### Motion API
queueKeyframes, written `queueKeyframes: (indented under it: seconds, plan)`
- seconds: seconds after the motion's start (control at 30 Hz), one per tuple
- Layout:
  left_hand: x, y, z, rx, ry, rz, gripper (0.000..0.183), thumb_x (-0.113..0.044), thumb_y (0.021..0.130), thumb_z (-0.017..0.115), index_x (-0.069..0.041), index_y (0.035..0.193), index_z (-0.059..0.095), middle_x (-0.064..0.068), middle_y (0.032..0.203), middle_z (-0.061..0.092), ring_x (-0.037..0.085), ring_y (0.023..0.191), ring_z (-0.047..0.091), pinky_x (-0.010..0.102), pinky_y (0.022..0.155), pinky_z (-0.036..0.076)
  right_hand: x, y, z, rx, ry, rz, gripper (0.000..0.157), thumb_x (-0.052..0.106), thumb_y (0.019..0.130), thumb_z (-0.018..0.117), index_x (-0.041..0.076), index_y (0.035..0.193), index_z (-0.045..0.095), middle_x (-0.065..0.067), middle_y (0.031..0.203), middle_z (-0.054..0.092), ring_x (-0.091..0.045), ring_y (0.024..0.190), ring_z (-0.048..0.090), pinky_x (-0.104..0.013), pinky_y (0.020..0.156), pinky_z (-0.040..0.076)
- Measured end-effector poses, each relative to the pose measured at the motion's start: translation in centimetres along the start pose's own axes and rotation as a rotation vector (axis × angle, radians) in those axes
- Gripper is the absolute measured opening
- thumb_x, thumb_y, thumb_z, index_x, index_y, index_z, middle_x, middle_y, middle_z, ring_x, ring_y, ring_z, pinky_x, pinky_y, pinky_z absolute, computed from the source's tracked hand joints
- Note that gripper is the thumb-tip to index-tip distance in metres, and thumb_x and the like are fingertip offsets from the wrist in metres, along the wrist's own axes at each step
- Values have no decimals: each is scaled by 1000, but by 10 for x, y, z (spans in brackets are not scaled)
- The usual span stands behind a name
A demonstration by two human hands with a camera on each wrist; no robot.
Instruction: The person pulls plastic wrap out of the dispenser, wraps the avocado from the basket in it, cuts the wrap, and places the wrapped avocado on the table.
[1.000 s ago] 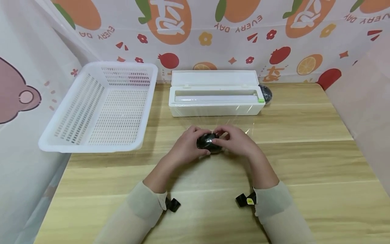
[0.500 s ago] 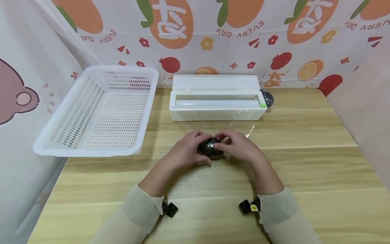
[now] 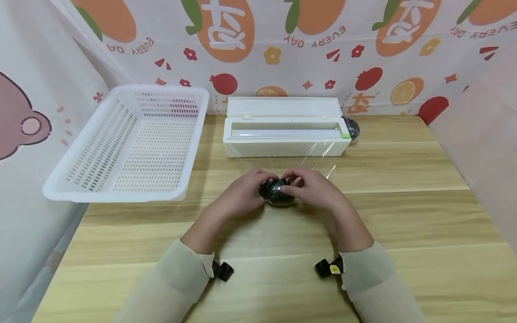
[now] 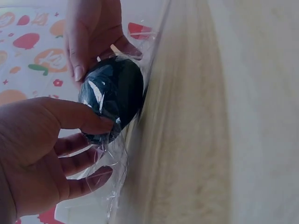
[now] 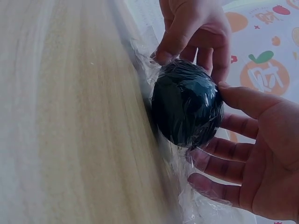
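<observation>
A dark, glossy egg-shaped object [image 3: 276, 193] wrapped in cling film lies on the table between both hands; its kind is unclear under the film. My left hand [image 3: 244, 194] pinches the wrapped object at its left end, with loose cling film [image 4: 117, 161] gathered about the fingers in the left wrist view. At the other end, my right hand [image 3: 317, 190] holds it, thumb on top and fingers bent around the far side. Stretched film runs from the object back to a white cling film dispenser box [image 3: 286, 149], whose lid stands raised.
A white perforated plastic basket [image 3: 117, 196] sits at the left of the table. Behind the dispenser's right end, another dark film-wrapped round object [image 3: 352, 128] is partly hidden. A fruit-patterned curtain [image 3: 274, 76] hangs along the back.
My left thumb has drawn back from the object's near side toward its left end. My right hand keeps its hold; the object and dispenser stay in about the same place.
</observation>
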State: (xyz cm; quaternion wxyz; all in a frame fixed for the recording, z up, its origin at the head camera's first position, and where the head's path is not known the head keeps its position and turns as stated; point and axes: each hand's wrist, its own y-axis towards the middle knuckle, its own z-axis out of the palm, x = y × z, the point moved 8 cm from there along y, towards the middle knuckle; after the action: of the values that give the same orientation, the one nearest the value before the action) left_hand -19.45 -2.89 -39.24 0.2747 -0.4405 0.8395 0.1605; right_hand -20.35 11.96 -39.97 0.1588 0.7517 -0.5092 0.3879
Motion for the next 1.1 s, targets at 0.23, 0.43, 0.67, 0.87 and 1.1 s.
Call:
queueKeyframes:
  seconds: [0.23, 0.43, 0.67, 0.87, 1.1]
  plan:
    - [0, -1, -1, -23, 54, -16, 63, 7, 76, 72, -15, 133, 58, 5, 123, 57, 23, 112, 58, 42, 99, 49, 1, 1, 0, 2, 2, -3, 30, 35, 92, 69, 19, 117, 64, -4, 108, 66, -20, 90, 64, -34, 76, 53]
    - [1, -5, -10, -4, 16, -76, 73, 4, 73, 74, -16, 140, 53, 6, 131, 56, 25, 122, 54, 43, 102, 47, 0, 0, 0, 9, 7, 6, 30, 35, 92, 69, 19, 118, 64, -3, 110, 66, -20, 92, 64, -35, 78, 54]
    - [-16, -4, -6, -31, 35, 27, 70, -24, 72, 89, -12, 134, 58, 8, 128, 59, 25, 119, 54, 42, 103, 46, -1, -2, 1, 16, 8, 9, 29, 36, 94, 67, 20, 118, 64, -3, 112, 66, -19, 93, 65, -36, 80, 53]
    - [-19, -3, 4, -78, 82, 52, 62, -26, 76, 86, -14, 131, 61, 4, 122, 59, 23, 116, 54, 41, 103, 45, 1, -5, -2, -14, -25, 12, 33, 40, 95, 63, 21, 122, 64, -1, 113, 67, -20, 99, 65, -40, 86, 53]
    - [-16, -2, 4, -75, 101, 22, 57, -26, 88, 76, -13, 140, 55, 7, 126, 57, 27, 119, 53, 43, 104, 45, 8, -6, -18, -160, -69, 4, 39, 40, 97, 60, 15, 126, 65, -2, 117, 67, -21, 102, 62, -42, 84, 52]
